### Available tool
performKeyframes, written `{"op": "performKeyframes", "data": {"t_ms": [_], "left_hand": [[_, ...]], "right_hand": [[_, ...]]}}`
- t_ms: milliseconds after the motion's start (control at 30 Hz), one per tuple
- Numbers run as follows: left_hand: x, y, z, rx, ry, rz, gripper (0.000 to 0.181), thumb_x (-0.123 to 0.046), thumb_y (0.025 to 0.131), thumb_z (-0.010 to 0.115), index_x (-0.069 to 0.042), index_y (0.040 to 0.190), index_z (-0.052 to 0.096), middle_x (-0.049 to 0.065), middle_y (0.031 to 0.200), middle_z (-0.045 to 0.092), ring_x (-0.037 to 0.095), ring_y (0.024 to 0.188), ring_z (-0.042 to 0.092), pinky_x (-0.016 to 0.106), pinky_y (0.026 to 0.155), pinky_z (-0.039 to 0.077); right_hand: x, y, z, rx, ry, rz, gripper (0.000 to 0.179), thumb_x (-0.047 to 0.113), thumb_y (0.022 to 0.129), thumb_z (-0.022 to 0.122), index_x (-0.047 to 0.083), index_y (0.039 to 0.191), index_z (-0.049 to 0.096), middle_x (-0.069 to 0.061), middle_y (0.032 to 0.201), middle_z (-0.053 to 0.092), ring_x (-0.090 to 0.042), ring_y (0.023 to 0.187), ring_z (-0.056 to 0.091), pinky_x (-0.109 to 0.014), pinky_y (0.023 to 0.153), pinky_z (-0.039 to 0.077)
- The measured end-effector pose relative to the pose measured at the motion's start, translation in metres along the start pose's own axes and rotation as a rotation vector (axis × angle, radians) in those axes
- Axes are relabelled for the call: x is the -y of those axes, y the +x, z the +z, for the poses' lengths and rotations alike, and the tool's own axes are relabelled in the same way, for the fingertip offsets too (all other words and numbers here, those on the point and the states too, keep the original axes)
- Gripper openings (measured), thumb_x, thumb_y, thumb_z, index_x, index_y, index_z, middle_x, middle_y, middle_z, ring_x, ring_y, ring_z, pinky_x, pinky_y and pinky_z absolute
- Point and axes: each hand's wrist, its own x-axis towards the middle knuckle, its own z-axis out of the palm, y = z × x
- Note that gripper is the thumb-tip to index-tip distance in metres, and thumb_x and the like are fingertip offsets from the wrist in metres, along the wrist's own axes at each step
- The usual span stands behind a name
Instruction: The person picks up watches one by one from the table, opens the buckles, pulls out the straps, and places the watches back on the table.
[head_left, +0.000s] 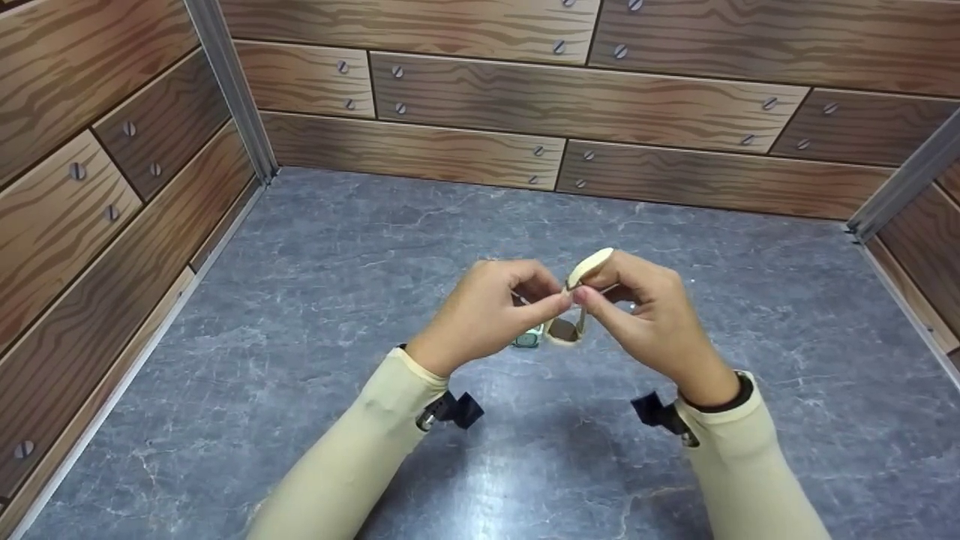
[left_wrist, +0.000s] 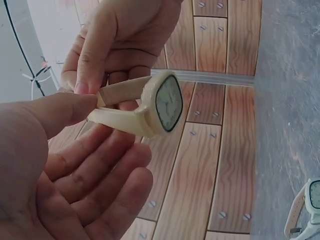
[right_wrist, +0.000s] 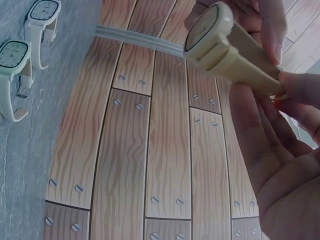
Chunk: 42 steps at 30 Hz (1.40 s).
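A cream wristwatch with a rounded-square dial (left_wrist: 169,103) hangs raised between both hands, its strap (right_wrist: 250,70) bent into a loop. My left hand (head_left: 491,311) pinches one part of the strap between thumb and finger, the other fingers loosely bent below it in the left wrist view. Close beside it, my right hand (head_left: 649,311) pinches the strap where its two ends meet, thumb tip near the left thumb. In the head view, one strap end (head_left: 591,266) sticks up over the right fingers. The buckle is mostly hidden by the fingertips.
On the grey marbled tabletop (head_left: 337,225) lie a mint-green watch (right_wrist: 14,55) and a white watch (right_wrist: 44,12), side by side. The green one partly shows behind the left hand in the head view. Wood-patterned walls (head_left: 465,90) stand at the back and sides.
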Motion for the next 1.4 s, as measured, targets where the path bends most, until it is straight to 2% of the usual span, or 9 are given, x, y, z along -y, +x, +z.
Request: {"op": "performKeyframes", "data": {"t_ms": [167, 367, 567, 767, 1000, 1233, 1400], "left_hand": [[0.0005, 0.0000, 0.0007, 0.002, 0.020, 0.040, 0.016, -0.028, 0.099, 0.072, -0.013, 0.101, 0.077, -0.008, 0.088, 0.075, 0.002, 0.078, 0.069, 0.025, 0.074, 0.059], [-0.0013, 0.0000, -0.0001, 0.017, 0.035, 0.049, 0.017, -0.030, 0.100, 0.071, -0.015, 0.101, 0.077, -0.009, 0.086, 0.075, 0.001, 0.077, 0.068, 0.025, 0.071, 0.058], [-0.0017, -0.0005, -0.0010, 0.022, 0.023, 0.047, 0.015, -0.028, 0.100, 0.071, -0.014, 0.100, 0.076, -0.009, 0.086, 0.074, 0.002, 0.076, 0.068, 0.025, 0.070, 0.058], [-0.0002, -0.0001, -0.0008, 0.030, 0.064, 0.062, 0.011, -0.024, 0.099, 0.072, -0.013, 0.097, 0.075, -0.007, 0.083, 0.074, 0.002, 0.074, 0.067, 0.022, 0.070, 0.057], [-0.0019, -0.0007, 0.0003, 0.033, 0.034, 0.060, 0.021, -0.028, 0.101, 0.070, -0.012, 0.113, 0.072, -0.005, 0.095, 0.075, 0.001, 0.084, 0.069, 0.020, 0.076, 0.058], [-0.0018, -0.0012, -0.0005, -0.003, 0.048, 0.082, 0.016, -0.029, 0.100, 0.071, -0.014, 0.104, 0.075, -0.008, 0.090, 0.075, 0.000, 0.080, 0.067, 0.022, 0.070, 0.057], [-0.0020, -0.0009, -0.0007, 0.001, 0.073, 0.087, 0.015, -0.028, 0.101, 0.070, -0.014, 0.104, 0.075, -0.008, 0.089, 0.074, -0.001, 0.078, 0.067, 0.022, 0.068, 0.057]], "right_hand": [[-0.0011, -0.0017, -0.0012, 0.028, 0.014, 0.031, 0.017, -0.013, 0.089, 0.072, 0.004, 0.087, 0.070, -0.008, 0.091, 0.073, -0.011, 0.083, 0.070, -0.022, 0.073, 0.060], [-0.0012, -0.0022, -0.0021, 0.033, 0.010, 0.037, 0.019, -0.013, 0.089, 0.071, 0.005, 0.083, 0.068, -0.005, 0.090, 0.071, -0.012, 0.083, 0.069, -0.023, 0.075, 0.060], [-0.0005, -0.0016, -0.0017, -0.004, 0.022, 0.018, 0.022, -0.016, 0.088, 0.070, 0.004, 0.080, 0.067, -0.005, 0.089, 0.071, -0.012, 0.083, 0.069, -0.023, 0.074, 0.060], [0.0011, -0.0012, -0.0034, -0.058, 0.035, 0.011, 0.024, -0.020, 0.087, 0.068, 0.003, 0.080, 0.067, -0.006, 0.087, 0.071, -0.010, 0.081, 0.069, -0.021, 0.074, 0.059], [0.0005, -0.0008, -0.0022, -0.050, 0.014, 0.007, 0.024, -0.018, 0.087, 0.069, 0.005, 0.081, 0.066, -0.005, 0.087, 0.071, -0.009, 0.081, 0.069, -0.020, 0.073, 0.058], [0.0010, 0.0000, -0.0003, -0.017, -0.005, -0.010, 0.025, -0.017, 0.087, 0.070, 0.006, 0.082, 0.068, -0.004, 0.085, 0.069, -0.010, 0.081, 0.067, -0.019, 0.074, 0.058], [0.0009, -0.0002, -0.0001, -0.042, -0.032, -0.019, 0.026, -0.018, 0.085, 0.071, 0.007, 0.079, 0.067, -0.003, 0.083, 0.069, -0.008, 0.080, 0.067, -0.018, 0.073, 0.057]]}}
